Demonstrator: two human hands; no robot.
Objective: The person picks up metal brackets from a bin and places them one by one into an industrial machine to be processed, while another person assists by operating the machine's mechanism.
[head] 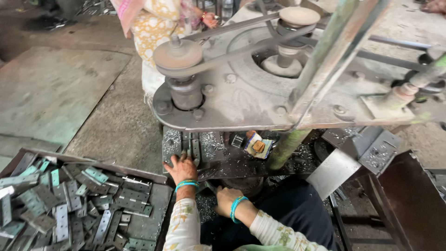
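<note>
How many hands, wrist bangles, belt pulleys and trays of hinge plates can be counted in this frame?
Worker's hands: 2, left hand and right hand
Turquoise bangle sets: 2, on the left wrist and the right wrist
Belt pulleys on the machine top: 2, the near pulley and the far pulley
Tray of hinge plates: 1
Total: 7

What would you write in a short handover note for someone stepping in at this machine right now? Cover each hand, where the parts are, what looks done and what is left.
Left hand: flat on the machine bed, fingers at the metal pieces under the belt-driven head; whether it grips one cannot be told.
Right hand: lower, by the bed's front edge, fingers curled; what it holds is hidden.
Parts: a tray of flat perforated hinge plates sits to the left, well filled.
Done: unclear from this view.
Left: the many plates in the tray.
Another person stands behind the machine.
</note>
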